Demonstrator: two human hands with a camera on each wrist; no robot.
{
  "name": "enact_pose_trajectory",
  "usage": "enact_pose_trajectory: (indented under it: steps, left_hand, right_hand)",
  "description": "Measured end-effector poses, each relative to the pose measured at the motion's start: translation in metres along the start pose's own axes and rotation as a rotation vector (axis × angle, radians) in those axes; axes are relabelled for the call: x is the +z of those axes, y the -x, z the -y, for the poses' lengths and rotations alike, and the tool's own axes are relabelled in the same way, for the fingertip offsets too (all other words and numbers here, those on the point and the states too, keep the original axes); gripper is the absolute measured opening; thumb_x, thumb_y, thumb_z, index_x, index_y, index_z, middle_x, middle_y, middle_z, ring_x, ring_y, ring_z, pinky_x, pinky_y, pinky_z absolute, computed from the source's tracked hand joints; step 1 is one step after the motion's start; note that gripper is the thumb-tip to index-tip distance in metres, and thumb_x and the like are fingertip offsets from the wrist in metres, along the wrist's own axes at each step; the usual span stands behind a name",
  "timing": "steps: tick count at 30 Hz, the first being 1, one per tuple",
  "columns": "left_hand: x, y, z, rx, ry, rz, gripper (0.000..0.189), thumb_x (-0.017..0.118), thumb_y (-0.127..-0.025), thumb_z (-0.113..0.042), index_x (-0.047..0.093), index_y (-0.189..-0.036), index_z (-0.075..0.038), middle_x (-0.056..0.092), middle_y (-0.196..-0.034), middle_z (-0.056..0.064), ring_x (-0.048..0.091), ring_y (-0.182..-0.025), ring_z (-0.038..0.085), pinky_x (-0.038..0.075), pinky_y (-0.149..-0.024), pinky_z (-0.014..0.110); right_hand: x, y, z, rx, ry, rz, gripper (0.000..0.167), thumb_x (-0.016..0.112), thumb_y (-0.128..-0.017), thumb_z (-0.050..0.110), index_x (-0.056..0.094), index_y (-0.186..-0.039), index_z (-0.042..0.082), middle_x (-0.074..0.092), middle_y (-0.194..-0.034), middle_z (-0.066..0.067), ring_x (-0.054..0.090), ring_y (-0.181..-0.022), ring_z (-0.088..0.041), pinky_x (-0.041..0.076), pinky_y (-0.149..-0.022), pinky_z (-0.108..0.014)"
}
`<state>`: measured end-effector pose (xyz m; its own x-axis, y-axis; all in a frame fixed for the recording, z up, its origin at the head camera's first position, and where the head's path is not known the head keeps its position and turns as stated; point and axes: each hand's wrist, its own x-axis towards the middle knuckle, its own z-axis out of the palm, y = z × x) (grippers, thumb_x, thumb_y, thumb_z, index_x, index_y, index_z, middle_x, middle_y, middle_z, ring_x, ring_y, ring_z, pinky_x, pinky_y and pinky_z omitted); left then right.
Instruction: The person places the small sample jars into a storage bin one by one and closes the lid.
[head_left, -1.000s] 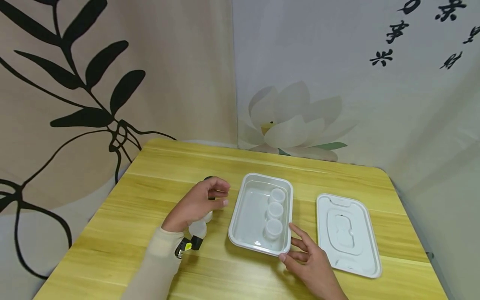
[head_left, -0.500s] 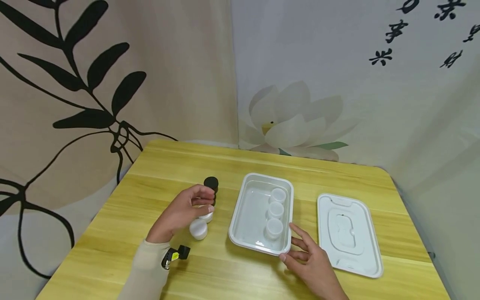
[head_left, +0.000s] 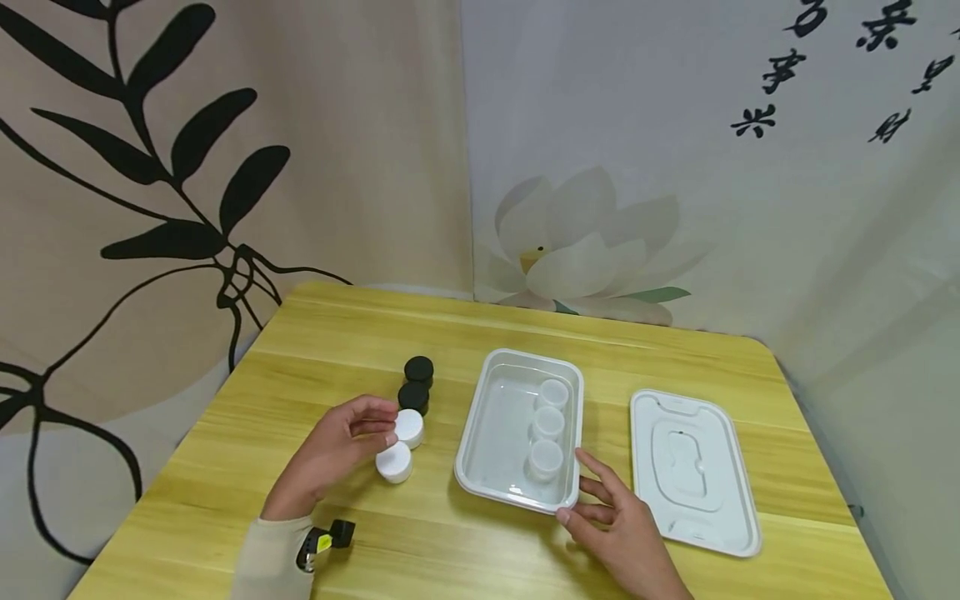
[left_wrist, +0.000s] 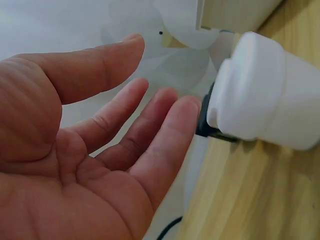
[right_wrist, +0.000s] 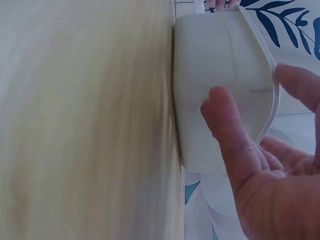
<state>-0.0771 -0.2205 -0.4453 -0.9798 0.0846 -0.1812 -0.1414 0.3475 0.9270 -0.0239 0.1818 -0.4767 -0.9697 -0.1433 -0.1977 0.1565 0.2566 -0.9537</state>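
My left hand (head_left: 341,450) is beside two white-capped jars, with thumb and fingers apart and nothing between them. Its fingertips overlap the edge of the farther white jar (head_left: 409,428) in the head view. Nearer me stands the other white jar (head_left: 393,462). The left wrist view shows one white jar (left_wrist: 270,95) just past the fingertips. At the near right corner of a white plastic box (head_left: 467,442), my right hand (head_left: 618,521) touches rim and wall with thumb and fingers spread. Three small white containers (head_left: 548,423) stand in a row inside the box, along its right side.
Two black-capped jars (head_left: 413,397) stand behind the white ones, in the same line. A white lid (head_left: 690,475) lies flat on the wooden table (head_left: 480,550) right of the box. Printed curtains (head_left: 375,167) hang behind the table.
My left hand has drawn back toward me and to the left, away from the black-capped jars, uncovering all the jars in the line. The right hand and the box stay in place.
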Motion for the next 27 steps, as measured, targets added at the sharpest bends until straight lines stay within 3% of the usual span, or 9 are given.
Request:
enact_pose_trajectory:
  steps: [9,18,27]
  left_hand:
    - [-0.002,0.006,0.017,-0.047,0.027,-0.008,0.051,0.084,-0.092,-0.015,0.063,-0.136,-0.001,0.067,-0.133,0.018,0.066,-0.120,0.029,0.057,-0.094,0.023]
    - [0.005,0.009,0.028,-0.059,0.089,-0.024,0.052,0.088,-0.087,-0.013,0.065,-0.131,-0.002,0.068,-0.131,0.016,0.065,-0.121,0.026,0.056,-0.096,0.021]
    - [0.012,0.015,0.036,-0.077,0.117,-0.022,0.051,0.088,-0.087,-0.013,0.066,-0.130,-0.001,0.068,-0.130,0.016,0.066,-0.116,0.024,0.057,-0.092,0.024]
  right_hand:
    - [0.000,0.000,0.001,-0.020,0.022,0.008,0.080,0.089,-0.087,0.022,0.050,-0.155,0.030,0.066,-0.140,-0.025,0.078,-0.100,-0.014,0.064,-0.078,-0.028]
    - [0.000,0.000,0.001,-0.014,0.037,-0.020,0.079,0.090,-0.085,0.023,0.052,-0.154,0.034,0.070,-0.137,-0.018,0.078,-0.098,-0.012,0.062,-0.079,-0.025]
    - [-0.001,-0.001,0.000,-0.017,0.020,-0.004,0.079,0.090,-0.086,0.022,0.052,-0.154,0.033,0.068,-0.138,-0.020,0.078,-0.099,-0.012,0.063,-0.077,-0.026]
